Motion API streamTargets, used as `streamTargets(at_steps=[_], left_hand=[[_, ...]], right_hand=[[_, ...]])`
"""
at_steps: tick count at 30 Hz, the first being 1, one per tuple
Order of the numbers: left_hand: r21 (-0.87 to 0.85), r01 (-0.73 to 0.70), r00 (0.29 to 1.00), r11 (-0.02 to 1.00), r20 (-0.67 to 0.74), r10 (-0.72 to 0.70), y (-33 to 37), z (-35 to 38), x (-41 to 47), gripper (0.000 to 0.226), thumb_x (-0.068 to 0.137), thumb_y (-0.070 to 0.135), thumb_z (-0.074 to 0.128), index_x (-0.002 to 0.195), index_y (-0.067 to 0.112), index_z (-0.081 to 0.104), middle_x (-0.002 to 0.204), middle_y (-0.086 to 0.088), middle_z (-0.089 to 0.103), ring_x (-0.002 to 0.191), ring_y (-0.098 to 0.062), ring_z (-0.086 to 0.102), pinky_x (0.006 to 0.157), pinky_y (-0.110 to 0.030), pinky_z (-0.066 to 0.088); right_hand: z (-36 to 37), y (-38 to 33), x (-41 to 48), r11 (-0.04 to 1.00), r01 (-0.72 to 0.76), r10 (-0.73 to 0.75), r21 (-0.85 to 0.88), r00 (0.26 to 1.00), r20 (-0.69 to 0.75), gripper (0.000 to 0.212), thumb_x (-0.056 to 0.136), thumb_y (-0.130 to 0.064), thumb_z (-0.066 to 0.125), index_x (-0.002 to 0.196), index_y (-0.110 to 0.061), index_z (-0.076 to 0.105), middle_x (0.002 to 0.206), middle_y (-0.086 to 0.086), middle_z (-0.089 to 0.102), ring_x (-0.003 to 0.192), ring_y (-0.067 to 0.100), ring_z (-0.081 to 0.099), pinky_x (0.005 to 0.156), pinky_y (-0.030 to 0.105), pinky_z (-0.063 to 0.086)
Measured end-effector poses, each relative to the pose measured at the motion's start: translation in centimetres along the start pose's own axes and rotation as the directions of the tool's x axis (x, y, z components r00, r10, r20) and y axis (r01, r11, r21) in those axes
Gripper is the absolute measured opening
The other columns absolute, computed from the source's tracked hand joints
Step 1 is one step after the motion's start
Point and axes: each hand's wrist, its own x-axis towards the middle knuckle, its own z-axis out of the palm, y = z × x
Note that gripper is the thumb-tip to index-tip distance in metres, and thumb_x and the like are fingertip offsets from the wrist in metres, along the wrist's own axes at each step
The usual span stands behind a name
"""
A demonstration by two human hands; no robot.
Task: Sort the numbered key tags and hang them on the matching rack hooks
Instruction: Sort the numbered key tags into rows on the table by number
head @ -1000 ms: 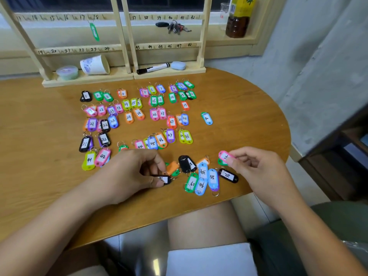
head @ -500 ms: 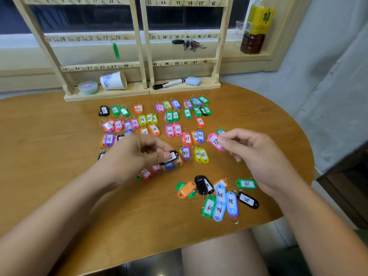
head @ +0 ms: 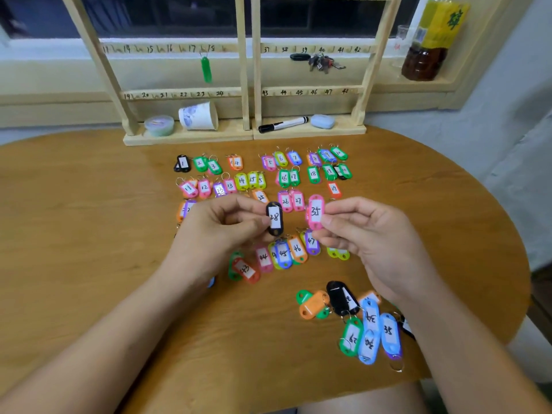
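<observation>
Black tag 28 (head: 274, 218) is pinched in the left hand (head: 221, 231) grip, pink tag (head: 315, 212) in the right hand (head: 367, 234) grip, above sorted rows (head: 283, 177) on the table (head: 89, 219). Scrawled pink digits may be misread, the tag misfiled.

Home — windowsill (head: 418, 85), wooden table (head: 89, 234)

Black tag (head: 274, 218), pink tag (head: 315, 212), green tag (head: 206, 69) on pale wooden rack (head: 246, 70), brown wood-grain table (head: 89, 234).

Black tag (head: 274, 218), pink tag (head: 315, 212); now upright
</observation>
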Motion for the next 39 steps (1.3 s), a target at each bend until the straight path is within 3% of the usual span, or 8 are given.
streamTargets(at_steps=[9, 14, 20, 24, 28, 32, 36, 39], left_hand=[[0.031, 0.024, 0.999, 0.999, -0.031, -0.023, 0.0, -0.2, 0.2, 0.012, 0.094, -0.003, 0.074, 0.106, -0.001, 0.074, 0.089, -0.025, 0.078, 0.085, -0.034, 0.080, 0.076, -0.038, 0.065], [0.149, -0.037, 0.999, 0.988, -0.030, 0.042, -0.3, -0.5, 0.5, 0.028, 0.097, -0.004, 0.070, 0.117, 0.015, 0.074, 0.086, -0.022, 0.076, 0.077, -0.025, 0.079, 0.069, -0.028, 0.062], [0.254, -0.082, 0.987, 0.964, -0.112, 0.114, -0.3, -0.9, 0.9, 0.029, 0.098, -0.005, 0.067, 0.110, 0.019, 0.077, 0.082, -0.016, 0.074, 0.057, -0.008, 0.065, 0.052, -0.016, 0.049], [0.298, -0.067, 0.985, 0.952, -0.133, 0.111, -0.3, -0.6, 2.3, 0.019, 0.095, 0.002, 0.073, 0.100, 0.020, 0.075, 0.087, -0.008, 0.074, 0.065, -0.016, 0.069, 0.059, -0.028, 0.056], [0.434, -0.095, 0.990, 0.896, -0.057, 0.133, -0.1, 1.0, 5.8, 0.007, 0.091, 0.015, 0.080, 0.091, 0.021, 0.077, 0.083, 0.000, 0.078, 0.078, -0.021, 0.076, 0.072, -0.040, 0.063], [0.501, -0.108, 0.992, 0.859, 0.004, 0.123, 0.8, 4.0, 10.1, 0.007, 0.088, 0.022, 0.084, 0.085, 0.020, 0.078, 0.076, 0.002, 0.079, 0.068, -0.016, 0.072, 0.060, -0.031, 0.054], [0.620, -0.128, 0.991, 0.774, 0.062, 0.115, 1.3, 6.2, 13.7, 0.011, 0.087, 0.026, 0.087, 0.080, 0.023, 0.078, 0.068, 0.014, 0.075, 0.063, 0.002, 0.066, 0.054, -0.016, 0.046], [0.691, -0.094, 0.995, 0.717, 0.080, 0.054, 1.2, 6.9, 15.6, 0.010, 0.087, 0.028, 0.087, 0.081, 0.023, 0.080, 0.078, 0.008, 0.078, 0.077, -0.014, 0.075, 0.059, -0.031, 0.059]], right_hand=[[0.5, 0.2, -0.2, 0.983, 0.058, -0.067, -0.172, 0.997, -0.048, 0.014, 0.093, -0.004, 0.078, 0.106, -0.011, 0.077, 0.089, 0.008, 0.081, 0.082, 0.027, 0.079, 0.073, 0.030, 0.061], [-0.3, 0.2, -0.3, 0.958, 0.103, -0.131, -0.266, 0.987, -0.091, 0.016, 0.090, -0.007, 0.082, 0.102, -0.017, 0.079, 0.089, 0.002, 0.080, 0.081, 0.023, 0.078, 0.080, 0.038, 0.063], [-1.3, 0.5, -0.6, 0.923, 0.133, -0.205, -0.361, 0.964, -0.171, 0.018, 0.090, -0.009, 0.082, 0.102, -0.023, 0.078, 0.089, -0.003, 0.080, 0.084, 0.017, 0.078, 0.082, 0.040, 0.065], [-2.1, 0.6, -1.1, 0.923, 0.144, -0.225, -0.358, 0.954, -0.196, 0.018, 0.091, -0.009, 0.081, 0.103, -0.023, 0.078, 0.090, -0.003, 0.080, 0.084, 0.015, 0.078, 0.080, 0.038, 0.064], [-2.9, 0.2, -1.7, 0.938, 0.137, -0.210, -0.319, 0.956, -0.206, 0.017, 0.091, -0.007, 0.081, 0.103, -0.019, 0.079, 0.090, -0.002, 0.081, 0.085, 0.016, 0.079, 0.079, 0.037, 0.064], [-3.6, 0.0, -1.9, 0.944, 0.106, -0.182, -0.313, 0.958, -0.223, 0.016, 0.091, -0.008, 0.081, 0.101, -0.020, 0.079, 0.089, -0.001, 0.081, 0.084, 0.017, 0.078, 0.077, 0.037, 0.063], [-4.6, -0.5, -1.3, 0.940, 0.065, -0.154, -0.335, 0.957, -0.247, 0.015, 0.090, -0.011, 0.083, 0.097, -0.024, 0.079, 0.088, -0.004, 0.081, 0.086, 0.014, 0.077, 0.071, 0.029, 0.057], [-5.2, -1.0, -1.0, 0.926, 0.051, -0.156, -0.374, 0.954, -0.255, 0.014, 0.089, -0.016, 0.084, 0.096, -0.027, 0.080, 0.088, -0.007, 0.081, 0.086, 0.008, 0.076, 0.072, 0.029, 0.055]])
